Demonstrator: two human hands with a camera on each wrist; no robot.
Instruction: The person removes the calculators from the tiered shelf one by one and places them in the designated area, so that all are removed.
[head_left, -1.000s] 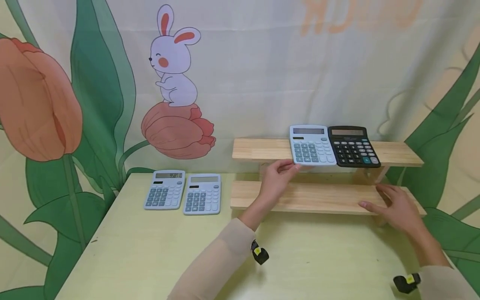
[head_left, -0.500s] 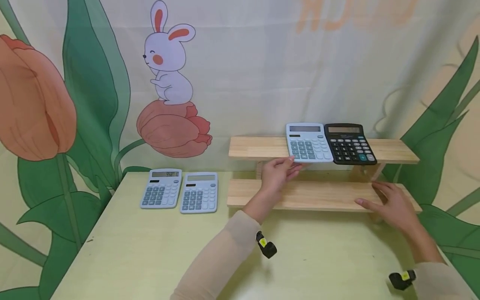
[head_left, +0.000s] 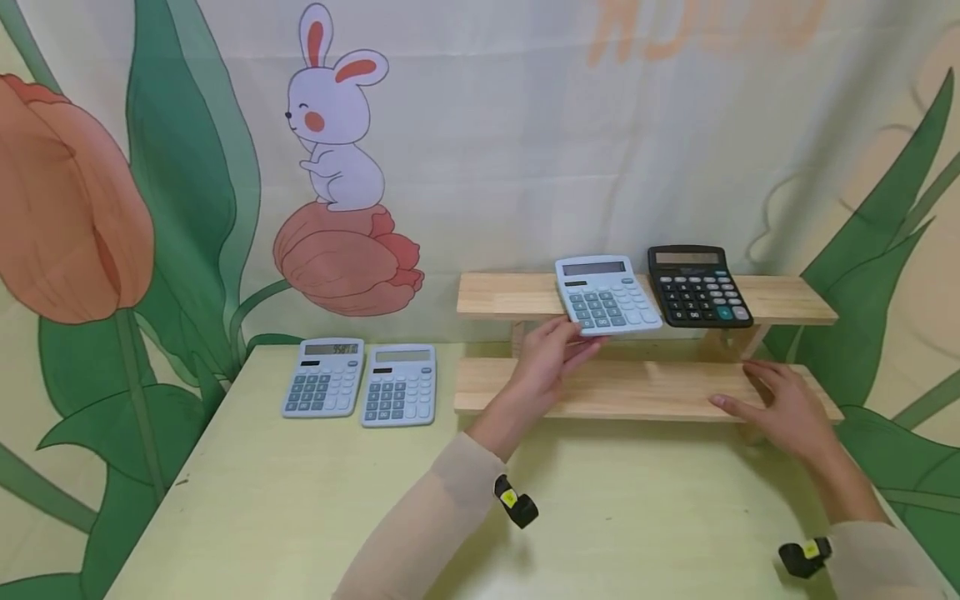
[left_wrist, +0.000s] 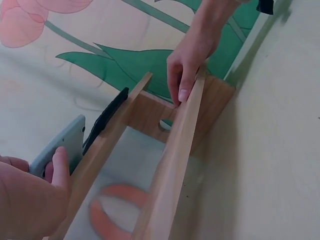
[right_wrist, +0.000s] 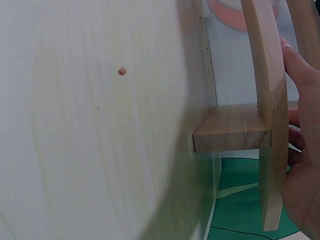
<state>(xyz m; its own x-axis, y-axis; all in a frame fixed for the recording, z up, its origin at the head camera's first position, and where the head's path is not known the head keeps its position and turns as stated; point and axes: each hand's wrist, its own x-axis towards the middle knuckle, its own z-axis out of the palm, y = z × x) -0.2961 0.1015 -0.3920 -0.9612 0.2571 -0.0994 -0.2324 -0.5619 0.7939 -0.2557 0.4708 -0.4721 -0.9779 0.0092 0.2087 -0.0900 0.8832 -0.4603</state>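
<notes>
My left hand (head_left: 542, 358) pinches the near left corner of a light blue calculator (head_left: 607, 293), which is tilted at the front edge of the upper shelf (head_left: 506, 296). The left wrist view shows that calculator (left_wrist: 67, 137) from its edge, between thumb and fingers. To its right a black calculator (head_left: 700, 287) lies on the upper shelf, a narrow gap between them. My right hand (head_left: 791, 412) rests on the right end of the lower shelf (head_left: 637, 392), fingers loosely bent. In the right wrist view part of this hand (right_wrist: 302, 165) lies against the board.
Two more light blue calculators, a left one (head_left: 323, 377) and a right one (head_left: 399, 386), lie side by side on the pale table (head_left: 300, 508), left of the wooden stand. Behind hangs a printed curtain (head_left: 480, 167) with a rabbit and tulips.
The light blue calculator in my left hand has shifted left and towards me, away from the black one, and now sits more tilted. My right hand stays on the lower shelf.
</notes>
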